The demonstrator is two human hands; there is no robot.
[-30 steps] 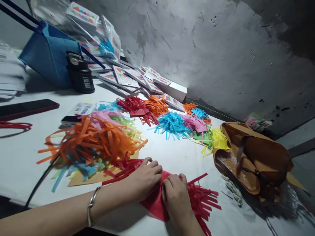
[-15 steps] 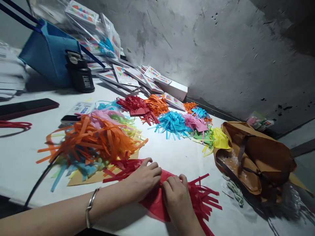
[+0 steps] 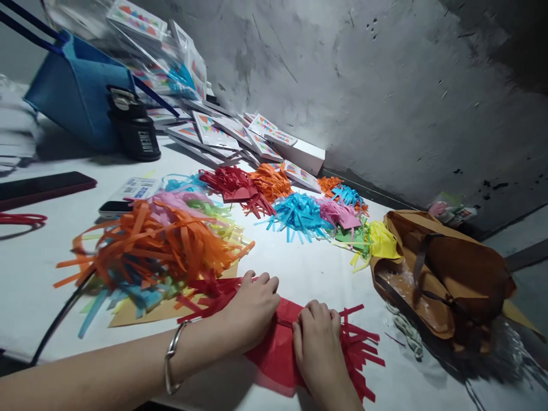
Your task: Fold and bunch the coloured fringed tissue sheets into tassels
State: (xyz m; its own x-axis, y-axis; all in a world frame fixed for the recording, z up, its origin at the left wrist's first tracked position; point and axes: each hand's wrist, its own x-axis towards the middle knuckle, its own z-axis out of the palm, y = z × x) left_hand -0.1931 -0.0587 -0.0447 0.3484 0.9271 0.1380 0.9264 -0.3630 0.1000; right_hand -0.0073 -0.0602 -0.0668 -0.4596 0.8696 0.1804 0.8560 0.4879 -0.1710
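A sheet of red tissue paper (image 3: 274,359) with fringed strips at both ends lies on the white table in front of me. My left hand (image 3: 253,311) presses on its left part with curled fingers, and a silver bangle circles that wrist. On the right part of the sheet, my right hand (image 3: 317,342) has its fingers bent around the paper. A narrow dark fold or crease runs between the two hands. My fingertips partly hide the paper they grip. Beside my left forearm rests a pile of orange tissue fringe (image 3: 166,245) with other colours beneath it.
Fringed tissue bundles, including a blue one (image 3: 303,216), cross the table behind my hands. A brown bag (image 3: 454,274) stands at right. Printed boxes (image 3: 218,134) are heaped by the wall. A black bottle (image 3: 136,128), blue bag (image 3: 81,91) and phone (image 3: 47,188) occupy the left.
My right hand has shifted slightly right along the red tissue paper, widening the gap between the hands. The left hand has moved only a little.
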